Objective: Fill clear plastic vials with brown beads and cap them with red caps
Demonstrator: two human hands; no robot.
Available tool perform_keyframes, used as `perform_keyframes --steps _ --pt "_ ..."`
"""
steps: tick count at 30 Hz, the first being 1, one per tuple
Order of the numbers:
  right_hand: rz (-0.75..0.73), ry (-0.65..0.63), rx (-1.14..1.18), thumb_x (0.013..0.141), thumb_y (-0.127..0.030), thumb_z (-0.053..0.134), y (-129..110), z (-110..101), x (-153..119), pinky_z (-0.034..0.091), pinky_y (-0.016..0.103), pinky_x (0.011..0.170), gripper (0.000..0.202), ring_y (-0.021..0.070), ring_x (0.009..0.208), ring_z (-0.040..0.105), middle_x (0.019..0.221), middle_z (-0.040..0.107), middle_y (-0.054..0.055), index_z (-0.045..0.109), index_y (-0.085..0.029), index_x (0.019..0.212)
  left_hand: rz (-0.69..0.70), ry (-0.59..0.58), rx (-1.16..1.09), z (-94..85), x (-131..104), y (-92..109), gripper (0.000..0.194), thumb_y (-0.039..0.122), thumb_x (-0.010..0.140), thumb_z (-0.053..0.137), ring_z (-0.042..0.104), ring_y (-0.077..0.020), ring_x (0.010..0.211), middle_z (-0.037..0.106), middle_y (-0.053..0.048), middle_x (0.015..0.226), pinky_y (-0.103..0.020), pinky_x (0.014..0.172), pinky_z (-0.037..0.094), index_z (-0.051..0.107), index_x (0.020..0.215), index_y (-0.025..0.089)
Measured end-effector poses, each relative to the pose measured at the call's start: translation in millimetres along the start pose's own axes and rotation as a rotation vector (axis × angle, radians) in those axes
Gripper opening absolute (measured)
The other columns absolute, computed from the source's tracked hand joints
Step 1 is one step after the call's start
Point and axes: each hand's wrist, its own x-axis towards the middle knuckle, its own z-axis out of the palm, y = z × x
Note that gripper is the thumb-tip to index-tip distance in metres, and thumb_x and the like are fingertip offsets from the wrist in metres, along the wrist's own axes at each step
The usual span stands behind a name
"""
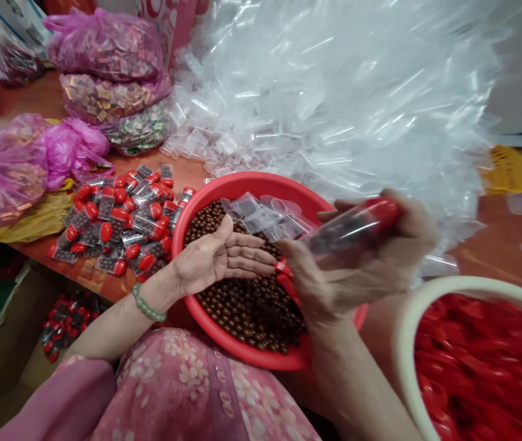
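Observation:
My left hand [217, 260] is held out flat over a red basin [252, 179], fingers straight, nothing in it. Dark brown round balls [242, 309] fill much of the basin. Several clear empty containers [265, 217] lie on the balls at the far side. My right hand [362, 285], blurred by motion, grips a small clear bottle [339, 236] above the basin's right side. Dark contents show inside the bottle, and its red cap [383, 213] points to the upper right. A small red piece [283, 269] is partly hidden by my right hand.
Capped red-and-clear bottles [123, 214] are heaped left of the basin; more lie in a cardboard box [8, 343] below. A large pile of clear containers [334, 92] covers the back. Right stands a cream tub [405, 324] of red caps. Pink bags [109, 49] sit back left.

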Motion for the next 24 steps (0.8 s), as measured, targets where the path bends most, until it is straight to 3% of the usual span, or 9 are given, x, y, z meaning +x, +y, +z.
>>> perform_keyframes --steps 3,6,7,8,10,12,14,18,24 --pt "-0.254 0.077 -0.073 0.079 -0.038 0.072 -5 1 5 0.056 0.048 0.079 0.069 0.0321 0.096 0.067 0.109 0.066 0.013 0.042 -0.025 0.14 0.074 0.1 0.018 2.3 -4 -3 0.054 0.06 0.094 0.043 0.069 -0.0148 0.087 0.075 -0.008 0.094 -0.027 0.087 0.05 0.072 0.095 0.014" --pt "-0.081 0.379 -0.063 0.081 -0.035 0.071 -9 1 14 0.055 0.048 0.083 0.072 0.0328 0.105 0.064 0.122 0.058 0.014 0.036 -0.025 0.144 0.063 0.142 0.049 2.5 -5 -2 0.057 0.063 0.092 0.045 0.068 -0.0165 0.093 0.075 -0.01 0.096 -0.029 0.09 0.049 0.071 0.096 0.013" --pt "-0.063 0.41 -0.075 0.082 -0.033 0.07 -9 2 16 0.055 0.048 0.085 0.072 0.0329 0.107 0.063 0.124 0.058 0.014 0.036 -0.025 0.144 0.059 0.14 0.064 2.6 -5 -1 0.058 0.064 0.092 0.044 0.068 -0.0171 0.095 0.075 -0.01 0.096 -0.029 0.09 0.049 0.071 0.097 0.013" --pt "-0.104 0.368 -0.088 0.082 -0.033 0.069 -9 3 18 0.055 0.047 0.085 0.071 0.0321 0.107 0.063 0.123 0.059 0.014 0.036 -0.024 0.144 0.066 0.135 0.083 2.8 -5 0 0.059 0.065 0.092 0.043 0.068 -0.0177 0.095 0.075 -0.009 0.095 -0.03 0.09 0.049 0.072 0.097 0.014" --pt "-0.216 0.139 -0.117 0.081 -0.034 0.068 -8 6 18 0.056 0.045 0.084 0.068 0.0299 0.102 0.066 0.116 0.064 0.013 0.038 -0.023 0.142 0.087 0.125 0.134 3.2 -4 1 0.06 0.066 0.092 0.042 0.068 -0.0187 0.095 0.075 -0.009 0.093 -0.03 0.088 0.05 0.072 0.098 0.014" --pt "-0.184 0.013 -0.124 0.079 -0.039 0.07 -6 8 17 0.056 0.045 0.085 0.069 0.0301 0.101 0.067 0.115 0.067 0.014 0.04 -0.022 0.139 0.075 0.11 0.174 2.8 -2 3 0.064 0.069 0.091 0.04 0.069 -0.0195 0.092 0.075 -0.009 0.089 -0.03 0.084 0.051 0.072 0.101 0.014" --pt "-0.105 -0.002 -0.111 0.076 -0.045 0.071 -5 10 16 0.055 0.046 0.089 0.071 0.0319 0.105 0.066 0.118 0.067 0.015 0.043 -0.021 0.136 0.041 0.091 0.185 2.0 -1 5 0.069 0.071 0.09 0.036 0.069 -0.0198 0.089 0.074 -0.009 0.087 -0.03 0.081 0.052 0.071 0.103 0.014" --pt "-0.096 -0.094 -0.048 0.074 -0.05 0.071 -4 12 17 0.055 0.046 0.087 0.068 0.0314 0.103 0.068 0.116 0.069 0.014 0.047 -0.021 0.131 -0.001 0.081 0.15 2.4 0 11 0.072 0.07 0.093 0.027 0.069 -0.0202 0.087 0.074 -0.01 0.085 -0.029 0.077 0.052 0.07 0.107 0.014" --pt "-0.128 -0.089 0.025 0.072 -0.041 0.073 -3 13 19 0.056 0.04 0.079 0.063 0.0277 0.096 0.069 0.109 0.071 0.013 0.05 -0.019 0.126 -0.056 0.101 0.062 13.4 11 19 0.072 0.062 0.098 0.016 0.069 -0.0206 0.082 0.071 -0.009 0.076 -0.029 0.073 0.053 0.07 0.107 0.015"
